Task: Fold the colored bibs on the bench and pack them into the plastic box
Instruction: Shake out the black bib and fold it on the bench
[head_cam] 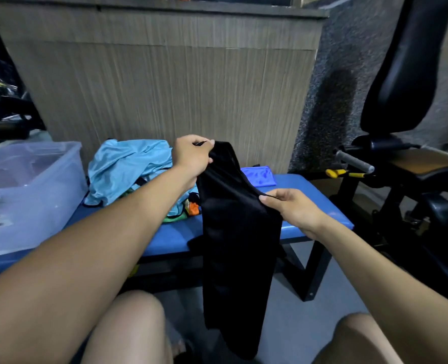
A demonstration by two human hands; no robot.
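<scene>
Above the blue bench (170, 240), front edge: black bib (240, 232) hanging lengthwise, pinched at its top edge by left hand (192, 157) and at a lower point on that edge by right hand (293, 210), both clamped on fabric, probably to even the halves for a fold. Piled behind: light-blue bib (128, 169) over orange and green ones. Folded blue cloth (259, 176) at the far end. Plastic box (28, 195) left, open-topped. Bare bench between pile and right edge for laying flat.

Wood-grain panel wall (165, 74), grey floor (291, 311), black gym machine (401, 74).
</scene>
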